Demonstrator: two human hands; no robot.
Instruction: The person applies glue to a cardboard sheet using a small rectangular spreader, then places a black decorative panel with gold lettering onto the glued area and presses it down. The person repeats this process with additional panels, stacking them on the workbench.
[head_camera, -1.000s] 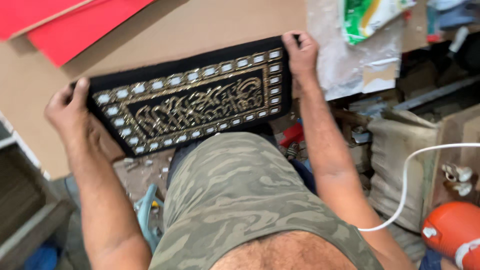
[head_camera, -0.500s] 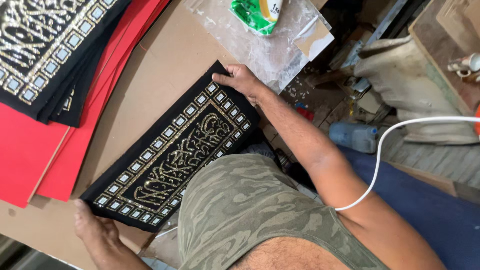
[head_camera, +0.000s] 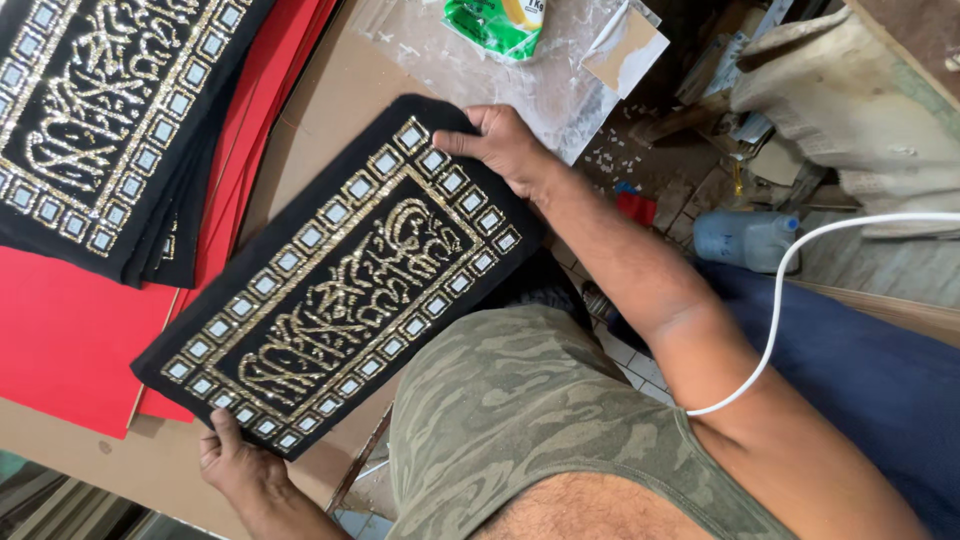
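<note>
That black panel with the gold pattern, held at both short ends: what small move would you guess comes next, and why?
Probably carrying the black panel a little further left and setting it on the stack of similar panels lying on the red sheets. The left hand and right hand grip its opposite ends, it is tilted toward that stack, and its corner already overlaps the red sheets.

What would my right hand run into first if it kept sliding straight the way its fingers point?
Probably the stack of black embroidered panels; the right hand points up-left across bare board.
</note>
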